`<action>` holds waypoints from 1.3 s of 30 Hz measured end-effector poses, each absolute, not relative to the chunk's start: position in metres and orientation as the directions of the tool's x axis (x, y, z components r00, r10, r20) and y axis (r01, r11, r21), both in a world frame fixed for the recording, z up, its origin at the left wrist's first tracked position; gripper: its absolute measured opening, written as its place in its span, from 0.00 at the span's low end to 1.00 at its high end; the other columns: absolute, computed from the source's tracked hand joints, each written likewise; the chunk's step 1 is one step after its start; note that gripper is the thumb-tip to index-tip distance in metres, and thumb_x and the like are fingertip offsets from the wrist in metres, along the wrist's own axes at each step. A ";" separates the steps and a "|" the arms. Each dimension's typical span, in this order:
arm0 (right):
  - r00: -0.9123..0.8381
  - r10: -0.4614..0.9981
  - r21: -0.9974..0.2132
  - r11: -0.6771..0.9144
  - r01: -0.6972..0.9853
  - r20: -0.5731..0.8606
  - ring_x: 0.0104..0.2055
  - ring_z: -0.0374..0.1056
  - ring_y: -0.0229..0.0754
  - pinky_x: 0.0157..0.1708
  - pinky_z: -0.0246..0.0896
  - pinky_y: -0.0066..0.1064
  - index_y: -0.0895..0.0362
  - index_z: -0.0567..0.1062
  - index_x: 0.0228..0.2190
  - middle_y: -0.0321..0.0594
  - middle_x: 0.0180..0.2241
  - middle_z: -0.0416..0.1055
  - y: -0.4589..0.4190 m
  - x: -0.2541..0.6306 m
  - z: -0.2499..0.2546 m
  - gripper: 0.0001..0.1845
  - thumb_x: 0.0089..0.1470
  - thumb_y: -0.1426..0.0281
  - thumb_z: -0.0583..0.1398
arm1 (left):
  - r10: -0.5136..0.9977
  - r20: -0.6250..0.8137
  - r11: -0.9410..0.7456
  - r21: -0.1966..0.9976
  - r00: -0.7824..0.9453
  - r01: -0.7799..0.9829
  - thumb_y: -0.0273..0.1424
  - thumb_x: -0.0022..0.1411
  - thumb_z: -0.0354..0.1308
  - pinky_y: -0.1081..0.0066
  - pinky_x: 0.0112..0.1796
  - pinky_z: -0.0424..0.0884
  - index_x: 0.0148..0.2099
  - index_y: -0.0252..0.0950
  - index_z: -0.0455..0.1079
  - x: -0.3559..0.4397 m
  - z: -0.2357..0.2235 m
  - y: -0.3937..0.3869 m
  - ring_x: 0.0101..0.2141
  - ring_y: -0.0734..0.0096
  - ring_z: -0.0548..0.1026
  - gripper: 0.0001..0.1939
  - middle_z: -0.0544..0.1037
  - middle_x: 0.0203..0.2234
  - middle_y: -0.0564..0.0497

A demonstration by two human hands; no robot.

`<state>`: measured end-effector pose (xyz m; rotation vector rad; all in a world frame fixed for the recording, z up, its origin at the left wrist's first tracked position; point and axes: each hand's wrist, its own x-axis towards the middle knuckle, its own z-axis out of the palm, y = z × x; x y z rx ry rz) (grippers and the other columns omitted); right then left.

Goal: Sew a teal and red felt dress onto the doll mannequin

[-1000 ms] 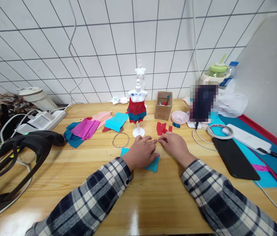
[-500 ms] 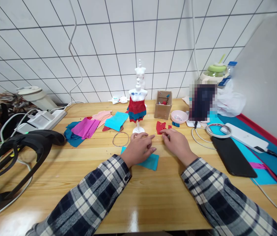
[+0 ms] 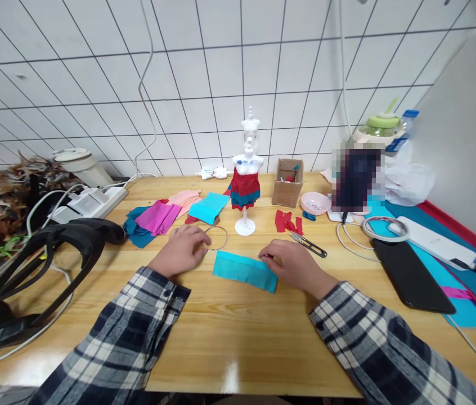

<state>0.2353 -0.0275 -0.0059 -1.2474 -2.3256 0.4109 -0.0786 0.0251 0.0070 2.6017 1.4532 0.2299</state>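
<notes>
A turquoise cloth strip [image 3: 244,271] lies flat on the table between my hands. My left hand [image 3: 182,249] rests to its left, fingers bent and a little apart, tips at the left edge of a thin ring [image 3: 216,238], which looks like wire or thread. Whether they touch the ring I cannot tell. At the strip's upper right end is my right hand [image 3: 291,264], thumb and forefinger pinched together; what lies between them is too small to make out. Thread snips [image 3: 309,244] lie beyond that hand, beside red cloth scraps [image 3: 287,221].
A small white dress form [image 3: 246,183] in red and blue cloth stands at the back. Coloured cloth pieces [image 3: 160,217] lie left of it. A cardboard box [image 3: 287,193] and a pink bowl [image 3: 315,203] stand right. A black headset [image 3: 52,281] and a phone [image 3: 411,275] flank the work area.
My left hand has moved left off the turquoise strip to the ring. My right hand has come down and left to the strip's end, uncovering the snips. The view has shifted slightly.
</notes>
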 end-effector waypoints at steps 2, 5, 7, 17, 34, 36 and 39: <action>-0.474 0.844 -0.470 0.535 0.702 0.252 0.39 0.71 0.40 0.38 0.61 0.30 0.54 0.78 0.36 0.39 0.36 0.76 -0.027 0.235 -0.007 0.10 0.60 0.69 0.56 | 0.862 0.058 -0.505 0.178 0.504 0.844 0.34 0.60 0.53 0.56 0.48 0.59 0.39 0.39 0.72 -0.074 0.007 0.024 0.46 0.56 0.68 0.09 0.75 0.39 0.48; -0.460 0.848 -0.482 0.529 0.698 0.265 0.39 0.72 0.41 0.39 0.62 0.31 0.54 0.78 0.36 0.39 0.36 0.76 -0.026 0.236 -0.007 0.11 0.61 0.69 0.55 | 0.870 0.081 -0.491 0.241 0.487 0.837 0.34 0.62 0.51 0.56 0.47 0.60 0.38 0.38 0.70 -0.067 0.010 0.022 0.44 0.57 0.69 0.09 0.75 0.37 0.48; -0.406 0.860 -0.514 0.511 0.689 0.310 0.39 0.72 0.42 0.39 0.63 0.33 0.54 0.77 0.37 0.40 0.36 0.77 -0.028 0.234 -0.006 0.10 0.60 0.69 0.55 | 0.877 0.127 -0.474 0.385 0.463 0.792 0.35 0.65 0.48 0.58 0.47 0.63 0.40 0.37 0.68 -0.060 0.014 0.016 0.43 0.59 0.70 0.10 0.76 0.38 0.47; -0.230 0.921 -0.877 0.374 0.302 0.314 0.46 0.71 0.43 0.32 0.70 0.30 0.51 0.62 0.51 0.45 0.53 0.71 -0.055 0.199 0.001 0.23 0.54 0.65 0.61 | 0.736 0.241 -0.611 0.640 0.633 0.466 0.32 0.69 0.46 0.63 0.52 0.67 0.50 0.39 0.67 0.006 0.004 -0.037 0.46 0.65 0.75 0.12 0.78 0.45 0.46; -0.196 0.912 -0.812 0.409 0.416 0.359 0.41 0.72 0.43 0.34 0.68 0.33 0.52 0.68 0.35 0.40 0.42 0.76 -0.056 0.201 -0.001 0.07 0.53 0.68 0.62 | 0.637 0.256 -0.755 0.397 0.727 0.522 0.24 0.65 0.45 0.59 0.57 0.61 0.64 0.42 0.60 -0.001 -0.003 -0.033 0.41 0.66 0.76 0.26 0.79 0.38 0.49; -0.184 0.910 -0.819 0.414 0.396 0.371 0.42 0.72 0.43 0.34 0.68 0.33 0.52 0.68 0.36 0.41 0.43 0.76 -0.056 0.201 -0.002 0.09 0.53 0.68 0.62 | 0.634 0.259 -0.759 0.388 0.729 0.522 0.23 0.65 0.45 0.59 0.57 0.61 0.64 0.42 0.59 -0.001 -0.003 -0.033 0.41 0.66 0.76 0.26 0.79 0.39 0.49; -0.166 0.912 -0.832 0.409 0.375 0.374 0.41 0.72 0.42 0.34 0.69 0.33 0.52 0.66 0.44 0.42 0.46 0.75 -0.055 0.201 -0.003 0.18 0.52 0.68 0.63 | 0.636 0.237 -0.756 0.384 0.735 0.530 0.25 0.67 0.44 0.59 0.57 0.61 0.64 0.44 0.59 0.000 -0.001 -0.033 0.41 0.67 0.76 0.25 0.79 0.41 0.49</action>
